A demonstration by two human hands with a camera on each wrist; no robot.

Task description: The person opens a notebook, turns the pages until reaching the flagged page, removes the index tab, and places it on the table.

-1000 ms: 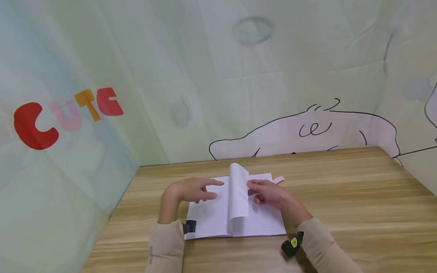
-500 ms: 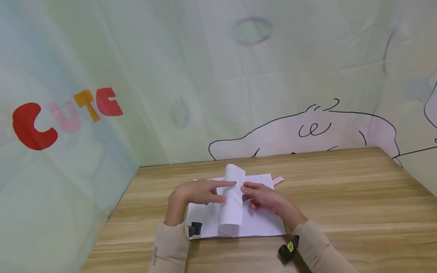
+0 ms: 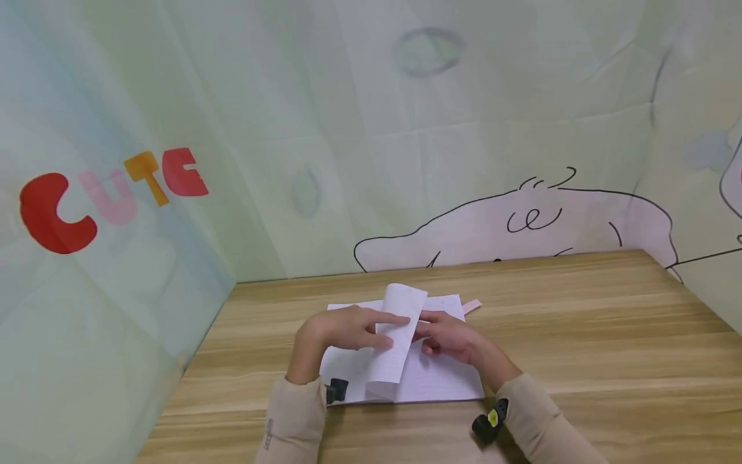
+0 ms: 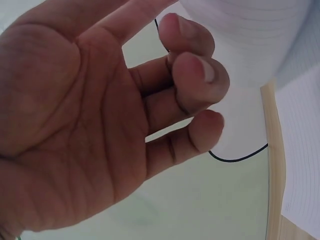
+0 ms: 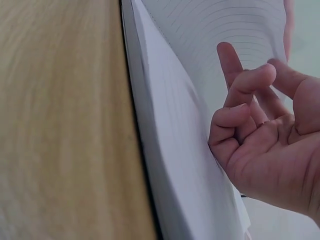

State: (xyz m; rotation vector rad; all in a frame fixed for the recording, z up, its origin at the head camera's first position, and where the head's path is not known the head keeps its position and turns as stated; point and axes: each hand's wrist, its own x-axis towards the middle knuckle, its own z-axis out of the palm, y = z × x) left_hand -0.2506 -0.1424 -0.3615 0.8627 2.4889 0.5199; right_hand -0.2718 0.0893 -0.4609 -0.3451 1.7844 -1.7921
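Note:
An open notebook [image 3: 446,379] with lined white pages lies on the table. One page [image 3: 391,362] stands lifted near the middle and curls over to the right. My left hand [image 3: 348,327] reaches in from the left, its extended index finger and thumb lying against the outer face of that page; its other fingers bend loosely in the left wrist view. From the right, my right hand [image 3: 455,338] puts its fingers behind the page's free edge, which hides the fingertips. In the right wrist view, the little finger [image 5: 230,117] is curled beside the notebook's right side.
A pink tab [image 3: 472,307] sticks out at the notebook's upper right. The wooden table [image 3: 608,341] extends to both sides. Behind it hangs a printed cloth [image 3: 324,129] with a cartoon figure and coloured letters. Black wrist cameras [image 3: 487,425] sit on both sleeves.
My left hand has moved right, from beside the lifted page onto its face. The page first leaned left, and its upper part now tilts right. My right hand has shifted slightly left.

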